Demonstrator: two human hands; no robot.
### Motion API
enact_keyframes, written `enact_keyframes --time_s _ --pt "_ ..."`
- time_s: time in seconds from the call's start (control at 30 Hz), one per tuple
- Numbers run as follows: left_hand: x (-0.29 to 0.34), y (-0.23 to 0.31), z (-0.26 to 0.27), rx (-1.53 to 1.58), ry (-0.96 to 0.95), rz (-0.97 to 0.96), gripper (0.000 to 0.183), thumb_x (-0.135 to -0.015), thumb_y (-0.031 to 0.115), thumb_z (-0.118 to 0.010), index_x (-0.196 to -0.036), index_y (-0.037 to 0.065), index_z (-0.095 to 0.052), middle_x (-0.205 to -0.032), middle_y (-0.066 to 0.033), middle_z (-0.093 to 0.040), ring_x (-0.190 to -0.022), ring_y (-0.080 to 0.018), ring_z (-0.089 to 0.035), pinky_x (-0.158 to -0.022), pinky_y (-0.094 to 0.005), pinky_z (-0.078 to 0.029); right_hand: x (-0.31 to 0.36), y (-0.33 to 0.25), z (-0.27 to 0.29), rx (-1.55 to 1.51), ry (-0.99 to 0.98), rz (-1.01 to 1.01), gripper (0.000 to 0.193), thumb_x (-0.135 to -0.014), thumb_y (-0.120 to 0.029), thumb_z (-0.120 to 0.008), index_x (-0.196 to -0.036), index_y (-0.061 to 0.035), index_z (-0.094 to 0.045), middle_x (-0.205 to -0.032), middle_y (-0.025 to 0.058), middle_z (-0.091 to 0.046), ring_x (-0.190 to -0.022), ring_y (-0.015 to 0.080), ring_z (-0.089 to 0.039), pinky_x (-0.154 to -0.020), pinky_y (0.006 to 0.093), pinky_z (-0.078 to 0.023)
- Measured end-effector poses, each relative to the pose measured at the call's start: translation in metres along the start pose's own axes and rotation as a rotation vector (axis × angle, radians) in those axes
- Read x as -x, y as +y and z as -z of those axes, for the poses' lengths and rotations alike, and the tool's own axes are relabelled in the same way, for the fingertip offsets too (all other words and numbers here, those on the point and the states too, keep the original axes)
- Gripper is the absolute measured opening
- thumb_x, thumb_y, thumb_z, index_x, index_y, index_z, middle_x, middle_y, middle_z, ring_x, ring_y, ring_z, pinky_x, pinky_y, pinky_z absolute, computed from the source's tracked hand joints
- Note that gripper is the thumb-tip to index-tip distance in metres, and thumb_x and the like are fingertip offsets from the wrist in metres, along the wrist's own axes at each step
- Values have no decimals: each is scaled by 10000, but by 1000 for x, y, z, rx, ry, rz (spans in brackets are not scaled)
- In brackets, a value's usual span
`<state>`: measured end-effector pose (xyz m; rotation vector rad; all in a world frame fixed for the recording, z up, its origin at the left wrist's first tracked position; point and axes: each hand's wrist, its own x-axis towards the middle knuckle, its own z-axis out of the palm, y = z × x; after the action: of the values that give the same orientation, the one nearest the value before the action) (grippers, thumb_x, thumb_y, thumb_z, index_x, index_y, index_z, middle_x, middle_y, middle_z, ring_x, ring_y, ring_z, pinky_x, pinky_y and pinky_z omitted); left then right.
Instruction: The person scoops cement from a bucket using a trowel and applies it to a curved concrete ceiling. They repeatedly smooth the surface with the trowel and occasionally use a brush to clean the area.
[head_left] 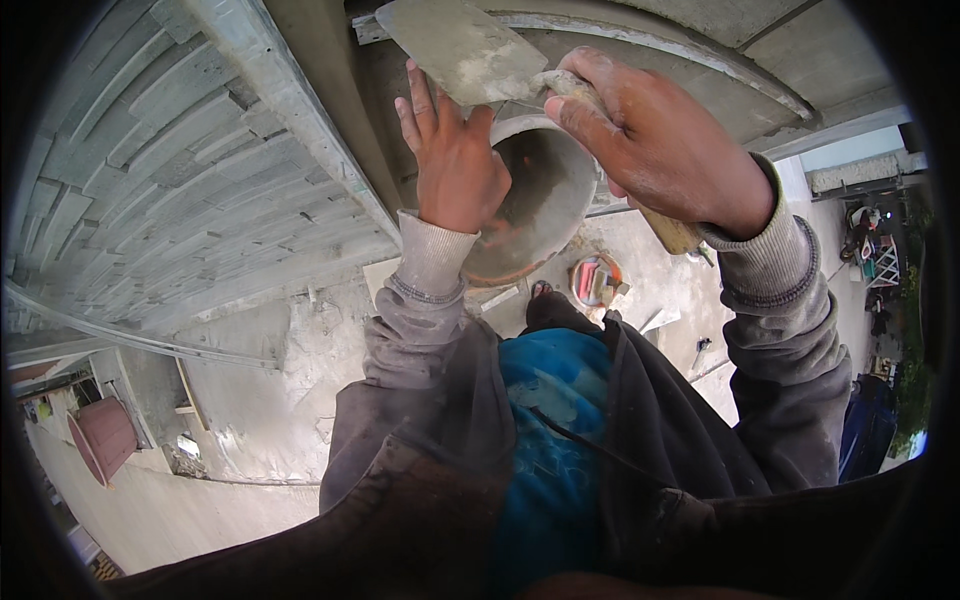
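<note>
My right hand (650,140) is wrapped round the wooden handle (672,232) of a trowel. Its flat grey blade (465,50), smeared with mortar, points up and to the left against the grey surface. Just below the blade, my left hand (450,165) has its fingers stretched apart and holds nothing; whether its fingertips touch the blade or the surface I cannot tell. Beneath and between both hands is a round, mortar-stained bucket (575,190); its inside is partly hidden by my left hand.
To the left rises a wall of narrow grey stone strips (150,150), edged by a long metal profile (300,105). A small round container (598,280) with reddish things stands on the dusty floor (340,350) near my foot. A pinkish tub (104,440) is at the lower left.
</note>
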<state>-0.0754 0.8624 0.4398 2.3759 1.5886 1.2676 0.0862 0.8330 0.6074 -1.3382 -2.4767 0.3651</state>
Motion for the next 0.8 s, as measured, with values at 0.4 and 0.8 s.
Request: enact_keyframes --time_s 0.4,0.8 --pt "-26 -20 -2 -31 68 -61 545 -682 67 -692 -1224 39 -640 -1285 -165 -585 -1348 -371 -420 -1166 -693 -94 -27 -20 -19 483 19 192 388 -1035 -284 -455 -1185 64 -537 -822 249 -631 -748 408 -642 -740 473 -493" --pt "-31 -29 -12 117 174 -85 681 -723 211 -701 -1367 41 -555 -1569 -227 -313 -1517 -382 -142 -1186 -651 -81 14 -33 61 -108 -391 -274 430 -1073 -367 -433 -1323 -30 -526 -826 104 -562 -731 188 -565 -682 324 -481"
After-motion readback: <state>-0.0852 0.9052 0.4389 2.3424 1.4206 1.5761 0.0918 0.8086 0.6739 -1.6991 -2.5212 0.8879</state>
